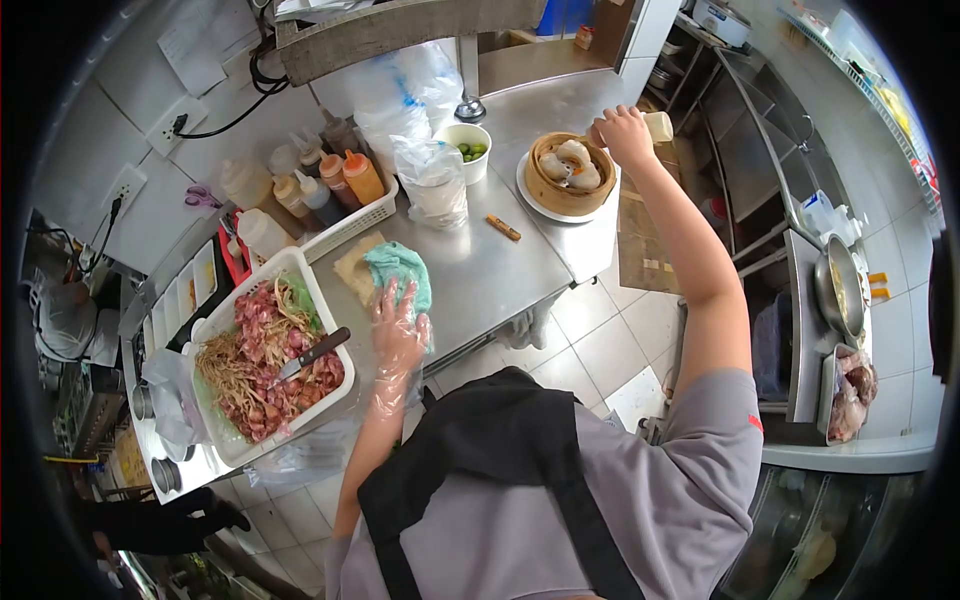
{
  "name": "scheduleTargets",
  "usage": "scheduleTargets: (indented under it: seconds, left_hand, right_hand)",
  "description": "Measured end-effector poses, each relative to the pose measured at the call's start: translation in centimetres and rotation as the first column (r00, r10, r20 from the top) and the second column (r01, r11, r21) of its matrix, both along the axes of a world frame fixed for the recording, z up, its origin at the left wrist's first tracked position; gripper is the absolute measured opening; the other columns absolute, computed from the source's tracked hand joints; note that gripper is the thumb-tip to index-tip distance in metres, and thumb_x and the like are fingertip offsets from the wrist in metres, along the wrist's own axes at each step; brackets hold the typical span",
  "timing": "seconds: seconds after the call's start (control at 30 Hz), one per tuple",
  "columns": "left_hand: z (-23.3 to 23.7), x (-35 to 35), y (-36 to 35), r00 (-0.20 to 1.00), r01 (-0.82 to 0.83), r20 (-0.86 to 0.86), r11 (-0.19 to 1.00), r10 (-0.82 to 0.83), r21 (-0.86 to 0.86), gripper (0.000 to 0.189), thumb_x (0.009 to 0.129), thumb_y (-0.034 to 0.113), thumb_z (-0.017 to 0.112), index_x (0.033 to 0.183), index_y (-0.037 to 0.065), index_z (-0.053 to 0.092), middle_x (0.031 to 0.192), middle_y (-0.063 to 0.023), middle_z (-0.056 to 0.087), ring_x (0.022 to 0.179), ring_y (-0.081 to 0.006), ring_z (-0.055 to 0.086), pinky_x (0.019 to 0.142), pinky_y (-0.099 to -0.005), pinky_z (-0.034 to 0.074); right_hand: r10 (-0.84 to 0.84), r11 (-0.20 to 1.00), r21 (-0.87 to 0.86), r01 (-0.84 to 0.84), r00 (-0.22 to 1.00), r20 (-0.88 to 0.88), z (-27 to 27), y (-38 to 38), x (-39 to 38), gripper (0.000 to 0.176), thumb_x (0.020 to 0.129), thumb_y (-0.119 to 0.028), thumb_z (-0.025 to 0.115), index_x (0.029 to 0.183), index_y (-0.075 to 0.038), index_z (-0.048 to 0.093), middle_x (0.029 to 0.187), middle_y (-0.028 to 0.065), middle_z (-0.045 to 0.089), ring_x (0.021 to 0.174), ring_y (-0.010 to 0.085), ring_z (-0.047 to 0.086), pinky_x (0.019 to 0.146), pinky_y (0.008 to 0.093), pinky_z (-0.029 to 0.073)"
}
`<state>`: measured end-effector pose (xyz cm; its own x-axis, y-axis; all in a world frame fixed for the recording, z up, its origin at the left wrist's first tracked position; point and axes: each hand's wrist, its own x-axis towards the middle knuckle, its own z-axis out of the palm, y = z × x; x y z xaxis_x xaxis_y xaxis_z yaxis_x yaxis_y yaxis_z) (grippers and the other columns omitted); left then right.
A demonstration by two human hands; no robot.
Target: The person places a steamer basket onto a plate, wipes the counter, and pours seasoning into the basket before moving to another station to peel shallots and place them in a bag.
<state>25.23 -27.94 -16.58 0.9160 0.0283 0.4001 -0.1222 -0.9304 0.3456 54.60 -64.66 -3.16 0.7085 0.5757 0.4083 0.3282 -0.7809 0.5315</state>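
Note:
My left hand (398, 335), in a clear plastic glove, lies with its fingers stretched out on the near edge of a green cloth (405, 270). A tan cloth (356, 268) lies beside it. Out at the far right, my right hand (624, 137) is closed around a pale bottle (658, 126) held sideways; its other end is mostly hidden by the hand. Just left of and below that hand, a bamboo steamer (543, 187) with several whitish dumplings (575, 165) sits on a white plate (527, 190) at the table's corner.
A white tub (345, 385) of shallots and roots, with a knife (315, 352) on top, stands at the left. Behind are squeeze bottles (362, 178) in a basket, plastic bags (430, 180) and a bowl of green fruit (463, 135). A brown stick-like piece (503, 227) lies mid-table.

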Motion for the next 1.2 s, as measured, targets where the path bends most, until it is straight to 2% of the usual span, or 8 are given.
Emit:
scheduleTargets:
  seconds: [0.33,0.4,0.5,0.57,0.7,0.9,1.0,1.2]
  left_hand:
    - [0.9,-0.5,-0.1,1.0,-0.002,0.017,0.99,0.004,-0.138,0.057,0.078,0.02,0.062,0.132,0.012,0.046,0.133,-0.0171,0.043,0.118,-0.039,0.043,0.101,-0.0473,0.036]
    - [0.4,-1.0,0.2,0.998,-0.005,0.054,0.99,0.013,-0.142,0.057,0.079,0.02,0.062,0.132,0.011,0.045,0.133,-0.017,0.044,0.118,-0.038,0.044,0.1,-0.0465,0.036]
    - [0.1,-2.7,0.0,0.987,-0.085,0.127,0.992,0.096,-0.097,0.049,0.083,0.02,0.059,0.129,0.008,0.049,0.129,-0.0162,0.049,0.117,-0.0361,0.047,0.098,-0.0459,0.037]
    - [-0.2,-3.6,-0.2,0.966,0.169,0.237,0.943,-0.101,-0.287,0.041,0.084,0.019,0.057,0.123,0.007,0.054,0.123,-0.0159,0.054,0.113,-0.0368,0.05,0.096,-0.0456,0.04]
    - [4.3,-8.0,-1.6,0.986,0.062,0.167,0.956,-0.014,-0.288,0.036,0.085,0.017,0.055,0.12,0.009,0.058,0.119,-0.0145,0.058,0.11,-0.0355,0.052,0.093,-0.0438,0.042]
    - [3.8,-16.9,-1.9,0.964,-0.265,-0.135,0.868,0.228,-0.42,0.032,0.086,0.017,0.054,0.116,0.01,0.061,0.113,-0.0123,0.062,0.107,-0.0316,0.055,0.093,-0.0405,0.043]
    - [1.4,-21.7,-2.1,0.853,-0.379,0.109,0.75,0.51,-0.543,0.029,0.09,0.017,0.049,0.115,0.008,0.061,0.113,-0.013,0.062,0.103,-0.0311,0.058,0.093,-0.0388,0.044]
    - [-4.1,-32.7,-3.0,0.409,-0.74,-0.092,0.271,0.908,-0.616,0.037,0.095,0.027,0.039,0.115,0.003,0.06,0.105,-0.0185,0.064,0.097,-0.032,0.061,0.087,-0.0381,0.045]
  right_hand:
    - [0.045,0.946,0.318,0.055,0.954,-0.298,0.1,0.7,-3.8,0.037,0.065,-0.005,0.064,0.1,-0.017,0.064,0.099,0.0057,0.06,0.1,0.0259,0.055,0.087,0.0376,0.041]
    - [0.234,0.692,0.703,0.166,0.869,-0.436,1.2,-0.2,-4.6,0.062,0.056,-0.013,0.076,0.116,-0.013,0.06,0.107,0.0122,0.063,0.102,0.0324,0.058,0.086,0.0412,0.046]
    - [0.574,0.379,0.842,0.384,0.615,-0.54,3.9,2.8,-7.1,0.057,0.064,-0.014,0.078,0.115,-0.001,0.058,0.1,0.0104,0.065,0.09,0.0179,0.061,0.082,0.0305,0.046]
    - [0.788,0.256,0.895,0.365,0.457,-0.412,5.2,7.3,-9.5,0.057,0.068,-0.014,0.079,0.116,0.002,0.054,0.099,0.0084,0.063,0.091,0.0161,0.059,0.083,0.0285,0.046]
    - [0.979,0.111,0.92,0.376,0.12,-0.167,5.4,18.7,-11.3,0.055,0.073,-0.014,0.077,0.119,0.001,0.051,0.107,0.0083,0.061,0.101,0.0155,0.056,0.091,0.0283,0.041]
    - [0.982,-0.187,0.956,0.226,0.083,0.172,0.6,37.2,-10.6,0.048,0.078,-0.007,0.073,0.115,0.0,0.043,0.111,0.0096,0.058,0.104,0.0177,0.056,0.092,0.0291,0.042]
    - [0.988,-0.108,0.993,0.052,0.112,0.101,-3.8,42.4,-7.9,0.052,0.075,-0.01,0.076,0.115,0.002,0.044,0.11,0.0121,0.058,0.104,0.0197,0.056,0.091,0.0302,0.042]
    - [0.893,0.304,0.91,-0.283,0.418,-0.168,-6.5,44.8,-9.2,0.06,0.068,-0.017,0.078,0.115,0.005,0.048,0.11,0.0214,0.058,0.104,0.0341,0.057,0.09,0.0364,0.043]
